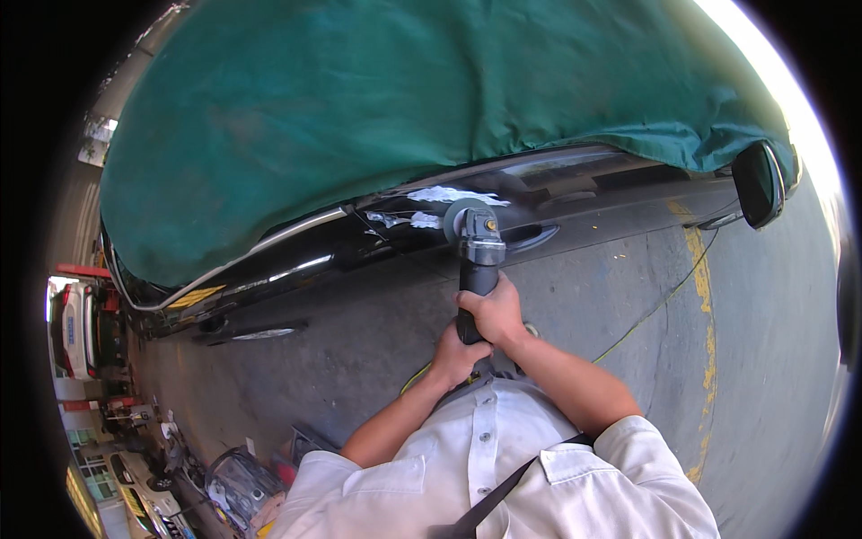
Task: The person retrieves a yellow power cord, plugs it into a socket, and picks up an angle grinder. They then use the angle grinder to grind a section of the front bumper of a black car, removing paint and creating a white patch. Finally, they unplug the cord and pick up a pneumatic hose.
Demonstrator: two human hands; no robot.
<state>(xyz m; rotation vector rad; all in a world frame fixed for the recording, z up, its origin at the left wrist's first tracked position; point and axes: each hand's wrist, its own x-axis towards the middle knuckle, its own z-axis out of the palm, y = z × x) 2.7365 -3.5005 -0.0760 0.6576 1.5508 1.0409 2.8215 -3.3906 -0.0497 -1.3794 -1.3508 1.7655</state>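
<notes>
Both my hands are wrapped round a black angle grinder point(481, 269). My right hand point(496, 310) grips the middle of its body, and my left hand point(460, 356) holds the rear end, nearer my chest. The grinder's round disc point(456, 221) faces the side of a black car point(359, 256), right beside a pale, ragged patch point(426, 220) where the paint is gone. Another long pale patch point(458, 195) lies just above the disc. Whether the disc touches the panel, I cannot tell. A black door handle point(532, 241) sits to the right of the grinder head.
A green cover point(359, 99) drapes over the car's upper part. The side mirror point(759, 186) sticks out at the right. A yellow-green cord point(651, 310) runs across the concrete floor point(575, 305). Behind at lower left are a clear plastic bag point(241, 485) and other vehicles.
</notes>
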